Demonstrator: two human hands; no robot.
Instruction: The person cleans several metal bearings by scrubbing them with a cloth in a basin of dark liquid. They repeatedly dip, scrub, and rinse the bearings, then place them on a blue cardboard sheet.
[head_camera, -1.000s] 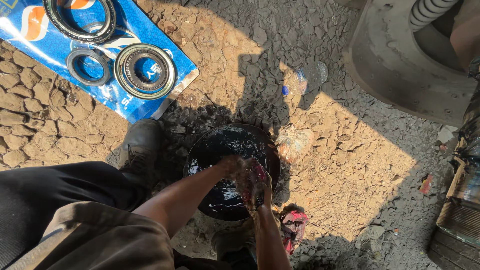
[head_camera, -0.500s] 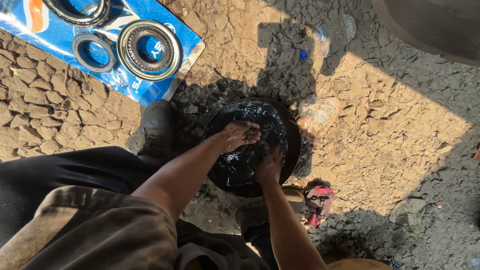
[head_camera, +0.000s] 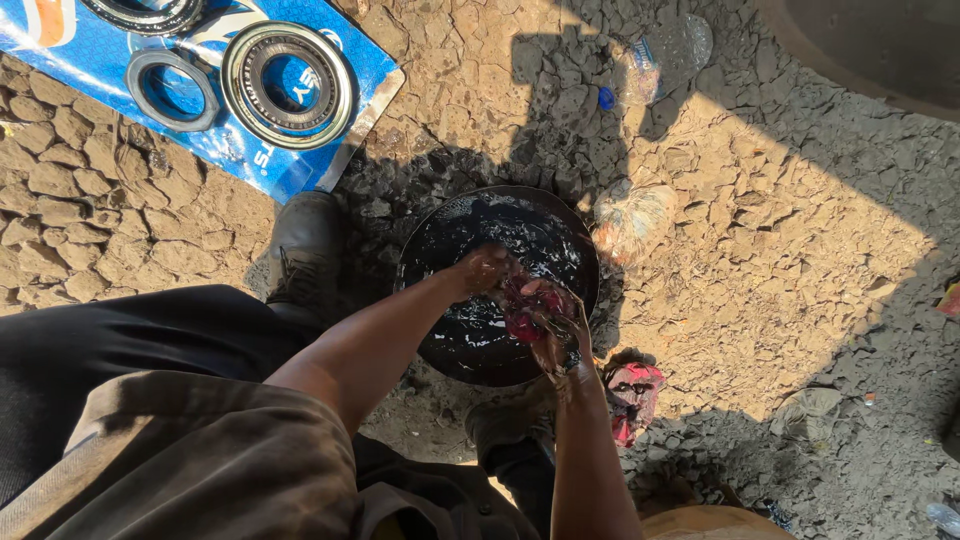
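Gripping a wet reddish rag (head_camera: 527, 305), oily hands, left hand (head_camera: 483, 270), right hand (head_camera: 560, 345), round black basin (head_camera: 440, 225)

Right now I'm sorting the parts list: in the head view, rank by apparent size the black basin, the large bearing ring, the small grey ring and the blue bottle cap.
1. Black basin
2. Large bearing ring
3. Small grey ring
4. Blue bottle cap

All lie on the ground, so camera nearness hardly skews this.

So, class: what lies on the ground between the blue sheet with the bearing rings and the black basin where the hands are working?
In the head view, a dark boot stands between the blue sheet and the black basin, on cracked, stony ground.
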